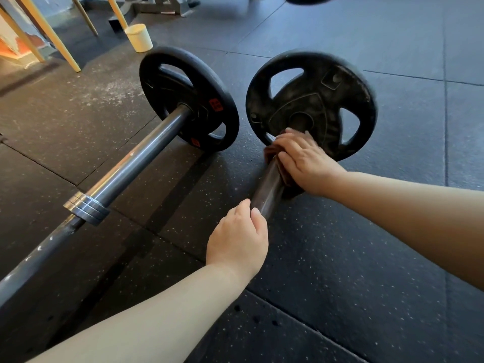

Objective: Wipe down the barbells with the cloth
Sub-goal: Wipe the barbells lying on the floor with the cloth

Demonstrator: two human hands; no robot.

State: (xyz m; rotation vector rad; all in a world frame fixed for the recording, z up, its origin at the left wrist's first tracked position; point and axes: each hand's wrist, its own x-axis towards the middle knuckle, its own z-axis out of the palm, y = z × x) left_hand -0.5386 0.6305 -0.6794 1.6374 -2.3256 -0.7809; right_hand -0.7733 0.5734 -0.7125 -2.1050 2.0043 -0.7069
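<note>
**Desk:** What's closest on your feed?

**Me:** I see the left hand [237, 237], low in the middle. Its thumb & fingers curl round the near end of the short dark metal bar [267, 192], so it's holding that bar. Under it is the dark speckled rubber floor [340, 258].

**Desk:** And the other hand?

**Me:** The right hand [303, 161] is next, further up the same bar. Its fingers are bent over the reddish-brown cloth [271, 150], and it presses the cloth onto the bar right by the plate. I only see bits of cloth, by the fingers & under the palm.

**Desk:** What's past that?

**Me:** The big round black weight plate [311, 100] stands up on the floor at the bar's far end. It has three holes & dusty grey marks.

**Desk:** Anything on the left?

**Me:** Yep, a 2nd barbell, beside the first, not touching it. Its long grey steel bar [131, 163] runs from the bottom left corner up to a round black plate w/ red stickers [188, 98]. A shiny silver ring collar [86, 205] sits partway along it.

**Desk:** And far back?

**Me:** I see a small white tub [138, 38] on the floor behind that plate. Some slanted yellow wooden legs [52, 35] are in the top left corner.
</note>
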